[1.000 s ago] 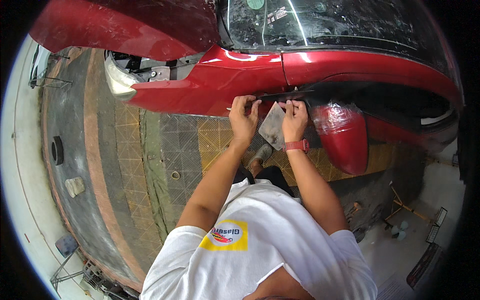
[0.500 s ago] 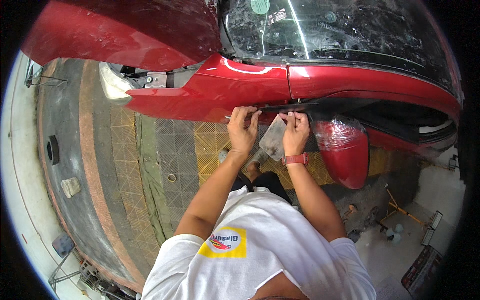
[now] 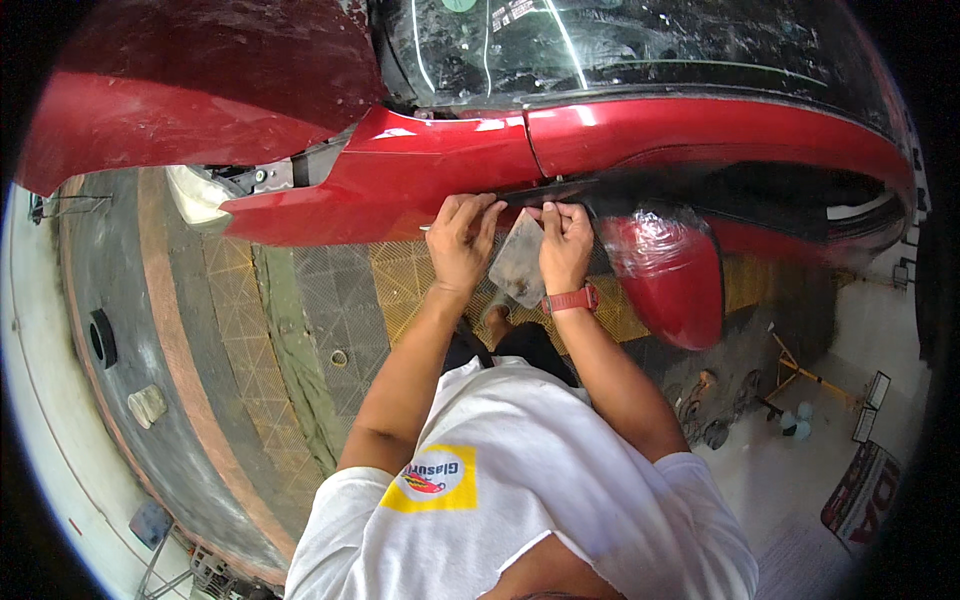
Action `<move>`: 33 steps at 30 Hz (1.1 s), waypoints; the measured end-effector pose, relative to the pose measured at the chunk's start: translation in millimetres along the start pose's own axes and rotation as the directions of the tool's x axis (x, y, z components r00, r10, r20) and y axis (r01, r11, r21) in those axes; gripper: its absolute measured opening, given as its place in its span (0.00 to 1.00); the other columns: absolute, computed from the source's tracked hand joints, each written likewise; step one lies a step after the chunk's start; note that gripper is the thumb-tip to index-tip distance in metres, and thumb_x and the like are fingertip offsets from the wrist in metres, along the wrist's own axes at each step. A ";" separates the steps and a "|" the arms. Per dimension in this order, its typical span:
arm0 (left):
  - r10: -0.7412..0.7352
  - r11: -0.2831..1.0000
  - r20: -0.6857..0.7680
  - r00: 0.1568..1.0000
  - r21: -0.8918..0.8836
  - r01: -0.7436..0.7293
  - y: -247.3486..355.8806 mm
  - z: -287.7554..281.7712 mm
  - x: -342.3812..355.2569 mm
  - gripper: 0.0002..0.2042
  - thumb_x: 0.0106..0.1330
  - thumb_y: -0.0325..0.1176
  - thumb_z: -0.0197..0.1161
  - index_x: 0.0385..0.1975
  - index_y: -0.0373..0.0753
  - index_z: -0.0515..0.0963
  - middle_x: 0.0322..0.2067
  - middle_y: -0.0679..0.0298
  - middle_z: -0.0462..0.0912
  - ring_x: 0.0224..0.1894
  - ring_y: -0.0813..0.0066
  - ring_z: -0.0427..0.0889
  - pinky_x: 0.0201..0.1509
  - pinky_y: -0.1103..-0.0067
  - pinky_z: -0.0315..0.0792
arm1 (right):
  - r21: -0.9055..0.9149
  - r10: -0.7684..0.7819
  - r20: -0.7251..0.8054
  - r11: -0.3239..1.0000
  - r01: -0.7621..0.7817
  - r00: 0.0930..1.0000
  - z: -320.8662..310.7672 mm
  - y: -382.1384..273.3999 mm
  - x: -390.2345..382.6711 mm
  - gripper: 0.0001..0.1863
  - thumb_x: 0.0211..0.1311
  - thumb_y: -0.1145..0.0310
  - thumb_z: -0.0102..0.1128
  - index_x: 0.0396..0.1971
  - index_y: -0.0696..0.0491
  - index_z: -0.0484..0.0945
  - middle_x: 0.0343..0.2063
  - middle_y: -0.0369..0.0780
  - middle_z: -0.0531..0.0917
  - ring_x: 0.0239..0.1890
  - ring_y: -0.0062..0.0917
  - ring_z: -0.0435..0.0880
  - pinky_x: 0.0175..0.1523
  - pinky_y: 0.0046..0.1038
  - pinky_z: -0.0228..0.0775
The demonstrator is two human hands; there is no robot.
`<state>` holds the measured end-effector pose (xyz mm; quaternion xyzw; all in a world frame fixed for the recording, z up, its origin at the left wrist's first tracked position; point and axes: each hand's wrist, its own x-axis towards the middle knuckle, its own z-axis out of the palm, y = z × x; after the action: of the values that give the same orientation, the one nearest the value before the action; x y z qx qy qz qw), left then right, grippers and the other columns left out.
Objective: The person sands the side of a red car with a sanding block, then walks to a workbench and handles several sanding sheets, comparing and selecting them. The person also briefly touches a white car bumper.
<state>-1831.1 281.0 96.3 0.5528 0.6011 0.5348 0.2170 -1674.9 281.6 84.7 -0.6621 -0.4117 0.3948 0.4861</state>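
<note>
Beside the red car's front fender (image 3: 430,165), both my hands are raised to a thin black strip (image 3: 545,192) at the front of the door. My left hand (image 3: 463,243) is closed, pinching the strip's near-fender end, and a thin pale thing pokes out at its left. My right hand (image 3: 566,248), with a red watch (image 3: 571,299) on its wrist, is closed with its fingertips on the strip. A smudged grey, flat sheet (image 3: 517,268) hangs at the right hand, seemingly held by it; its grip is partly hidden.
A red side mirror (image 3: 668,290) wrapped partly in clear film juts out right of my right hand. The raised red hood (image 3: 200,110) and headlight (image 3: 196,197) are at the left. A ring (image 3: 339,358) lies on the floor grating, a tyre (image 3: 102,338) farther left.
The view has shifted, so the car and hands appear farther left. Both hands keep their place at the strip, and the grey sheet is tilted a little differently.
</note>
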 end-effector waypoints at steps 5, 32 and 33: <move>0.105 0.994 0.049 0.993 0.030 -0.106 2.6 0.8 13.2 0.07 0.62 0.24 0.79 0.39 0.36 0.90 0.35 0.58 0.89 0.31 0.67 0.89 0.33 0.75 0.84 | -0.003 0.016 0.018 1.000 -0.016 1.000 -0.7 -7.1 1.2 0.07 0.78 0.72 0.62 0.41 0.61 0.77 0.34 0.47 0.92 0.35 0.27 0.93 0.44 0.29 0.81; 0.101 0.985 0.137 0.985 0.127 -0.118 20.7 16.3 12.5 0.11 0.61 0.29 0.83 0.38 0.35 0.87 0.34 0.61 0.91 0.30 0.73 0.89 0.37 0.75 0.81 | 0.125 -0.022 -0.166 0.991 0.043 0.986 2.4 -15.4 -9.5 0.08 0.76 0.70 0.65 0.37 0.59 0.79 0.30 0.43 0.92 0.34 0.28 0.93 0.41 0.30 0.81; 0.075 0.986 0.138 0.988 0.135 -0.093 23.6 16.4 12.3 0.11 0.61 0.29 0.83 0.37 0.35 0.86 0.33 0.62 0.91 0.29 0.74 0.89 0.37 0.76 0.81 | 0.126 -0.019 -0.169 0.991 0.040 0.985 2.9 -15.8 -10.5 0.08 0.76 0.70 0.65 0.37 0.59 0.79 0.30 0.43 0.92 0.34 0.28 0.93 0.41 0.30 0.81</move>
<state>-1810.6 294.3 115.7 0.6259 0.5978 0.4618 0.1940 -1683.8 275.8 100.7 -0.6540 -0.3527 0.3561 0.5666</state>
